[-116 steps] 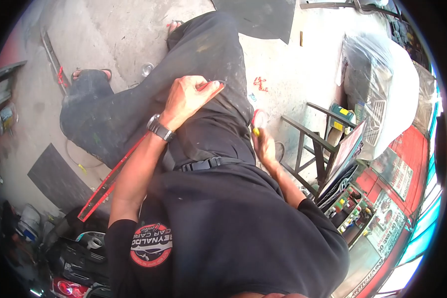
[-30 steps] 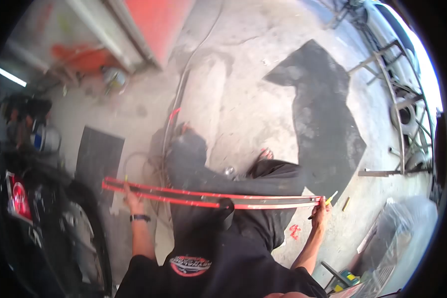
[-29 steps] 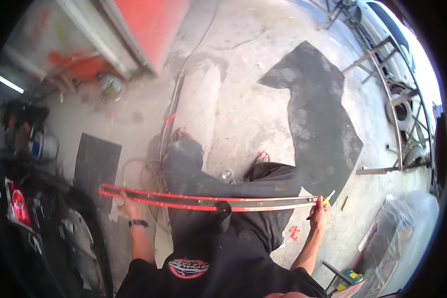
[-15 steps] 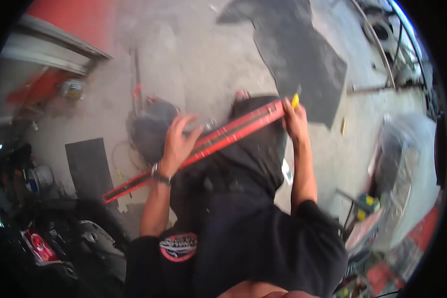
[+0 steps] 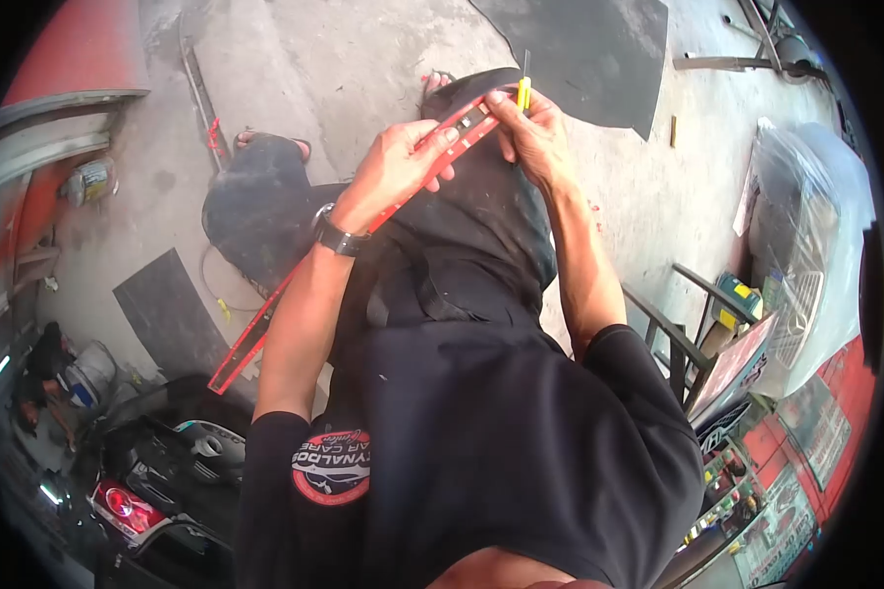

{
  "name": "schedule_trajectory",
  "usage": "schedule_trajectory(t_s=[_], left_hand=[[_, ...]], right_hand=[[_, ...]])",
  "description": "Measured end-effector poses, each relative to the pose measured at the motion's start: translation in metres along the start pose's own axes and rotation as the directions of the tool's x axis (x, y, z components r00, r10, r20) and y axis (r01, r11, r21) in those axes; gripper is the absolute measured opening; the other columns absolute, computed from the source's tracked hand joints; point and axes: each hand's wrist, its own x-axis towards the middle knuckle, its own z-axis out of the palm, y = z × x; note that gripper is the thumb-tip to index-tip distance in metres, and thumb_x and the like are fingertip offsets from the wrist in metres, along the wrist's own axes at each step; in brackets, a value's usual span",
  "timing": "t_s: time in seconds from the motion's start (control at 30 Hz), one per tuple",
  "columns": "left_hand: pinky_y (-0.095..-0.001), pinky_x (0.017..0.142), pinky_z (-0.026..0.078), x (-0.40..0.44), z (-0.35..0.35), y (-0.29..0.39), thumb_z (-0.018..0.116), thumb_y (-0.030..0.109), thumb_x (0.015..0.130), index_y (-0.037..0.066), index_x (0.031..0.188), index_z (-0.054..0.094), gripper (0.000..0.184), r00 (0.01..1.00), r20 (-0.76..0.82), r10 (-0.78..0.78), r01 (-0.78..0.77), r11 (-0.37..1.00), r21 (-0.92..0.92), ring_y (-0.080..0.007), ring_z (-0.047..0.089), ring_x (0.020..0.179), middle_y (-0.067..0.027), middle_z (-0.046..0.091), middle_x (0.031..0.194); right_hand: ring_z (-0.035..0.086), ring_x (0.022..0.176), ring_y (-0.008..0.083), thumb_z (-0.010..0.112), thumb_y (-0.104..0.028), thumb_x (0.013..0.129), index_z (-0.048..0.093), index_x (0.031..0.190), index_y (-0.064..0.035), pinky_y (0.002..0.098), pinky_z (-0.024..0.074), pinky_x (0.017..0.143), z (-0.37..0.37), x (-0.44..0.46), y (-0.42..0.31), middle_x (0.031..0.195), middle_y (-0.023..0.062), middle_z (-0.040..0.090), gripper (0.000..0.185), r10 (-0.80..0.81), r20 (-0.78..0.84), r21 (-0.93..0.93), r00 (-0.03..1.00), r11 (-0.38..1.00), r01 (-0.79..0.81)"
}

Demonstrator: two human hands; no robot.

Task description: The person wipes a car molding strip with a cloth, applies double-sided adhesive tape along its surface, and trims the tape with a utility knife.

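Observation:
A long red strip (image 5: pixel 469 137) with a dark channel and small metal pieces in it runs diagonally over my lap, its lower end reaching past my left forearm. My left hand (image 5: pixel 395 169) is closed around its upper part, thumb on the face. At the upper end, my right hand (image 5: pixel 540 139) pinches the strip. That same hand also has a yellow cutter knife (image 5: pixel 524 93) between its fingers, blade pointing up and away from me. Part of the strip is hidden behind my left hand and forearm.
Dark sheets (image 5: pixel 584 49) lie on the concrete floor ahead and a smaller dark sheet (image 5: pixel 172 309) at left. Plastic-wrapped car parts (image 5: pixel 805 245) stand at right beside a metal frame (image 5: pixel 673 339). Black parts with a red lamp (image 5: pixel 128 508) are at lower left.
My left hand has moved up along the strip and closed on it. My right hand has shifted up and left, nearer to it. The view has tilted somewhat.

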Motion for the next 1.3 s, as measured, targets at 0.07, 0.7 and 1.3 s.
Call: schedule_trajectory(t_s=[0.07, 0.7, 1.3], left_hand=[[-0.0238, 0.055, 0.049, -0.006, 0.002, 0.001, 0.056, 0.04, 0.108, 0.003, 0.106, 0.071, 0.04, 1.0, 0.006, -0.013, 0.013, 1.0, -0.004, -0.0076, 0.063, 0.059, -0.0024, 0.069, 0.074], [-0.0256, 0.066, 0.053, -0.01, 0.018, -0.001, 0.058, 0.036, 0.108, 0.004, 0.128, 0.064, 0.038, 0.994, 0.096, -0.047, 0.066, 0.977, -0.205, -0.0108, 0.067, 0.071, -0.0059, 0.071, 0.089], [-0.0242, 0.057, 0.05, -0.011, 0.036, 0.009, 0.055, 0.041, 0.109, 0.002, 0.114, 0.071, 0.042, 0.996, -0.086, -0.032, 0.02, 0.99, -0.14, -0.01, 0.064, 0.06, -0.0052, 0.069, 0.075]], right_hand=[[0.045, 0.048, 0.0069, 0.07, -0.024, 0.101, 0.068, 0.099, -0.0021, 0.0226, 0.0327, 0.042, 0.007, -0.005, 0.001, 0.08, 0.0046, 0.068, 0.022, -0.007, 0.001, 0.036, 1.0, 0.999, 0.007], [0.052, 0.051, 0.0077, 0.061, -0.032, 0.107, 0.063, 0.113, -0.0041, 0.0242, 0.0401, 0.046, 0.015, -0.048, -0.031, 0.073, -0.0002, 0.058, 0.028, 0.18, -0.035, -0.242, 0.983, 0.953, -0.183], [0.06, 0.055, 0.0135, 0.055, -0.011, 0.106, 0.063, 0.108, 0.0018, 0.0311, 0.0493, 0.054, 0.018, -0.1, -0.038, 0.07, 0.0075, 0.062, 0.015, 0.039, -0.243, -0.424, 0.969, 0.894, -0.143]])
